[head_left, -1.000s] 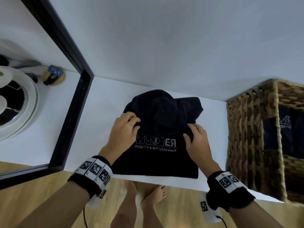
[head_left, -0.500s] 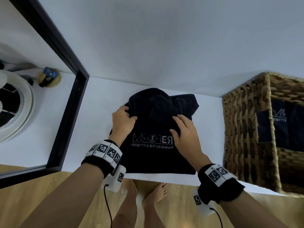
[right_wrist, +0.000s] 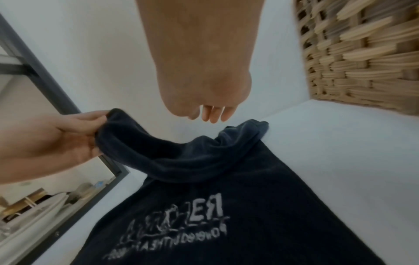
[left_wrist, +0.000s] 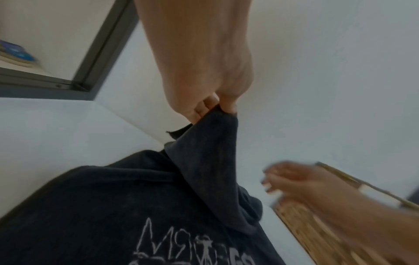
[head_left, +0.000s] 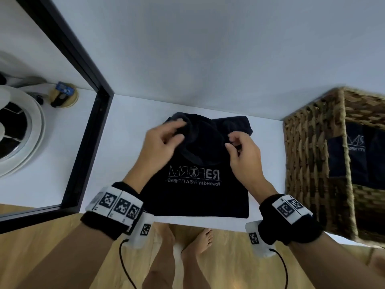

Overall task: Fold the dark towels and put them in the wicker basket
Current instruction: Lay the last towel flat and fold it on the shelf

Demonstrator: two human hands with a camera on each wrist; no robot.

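mirror frame (head_left: 87, 113): black, far left, propped on the white shelf (head_left: 129, 126); not part of the job.
left hand (head_left: 160, 142): fingers and thumb pinch a corner of the top towel and hold it lifted off the pile (clear in the left wrist view, cloth hangs from the pinch).
top towel (head_left: 200, 140): dark, crumpled, unfolded, lying on the far half of the pile in the middle of the shelf; one corner up in the left hand, another bunched at far right near the wall.
lower towel (head_left: 195, 197): dark, flat, logo side up, under the crumpled one, near edge reaching the shelf's front edge (can't tell if it is one layer or already folded).
right hand (head_left: 243, 155): fingers loosely curled above the towel's right side, holding nothing in the right wrist view; looks set to take the other corner.
wicker basket (head_left: 308, 163): far right on the shelf, just beside the pile, not touching it as far as I can see.
basket contents (head_left: 354, 155): at least one dark logo towel already inside, folded (count unclear).
progress: partway. Some done and binned; top towel only at the spread-out step, fold and drop-in still to go, then the lower one.
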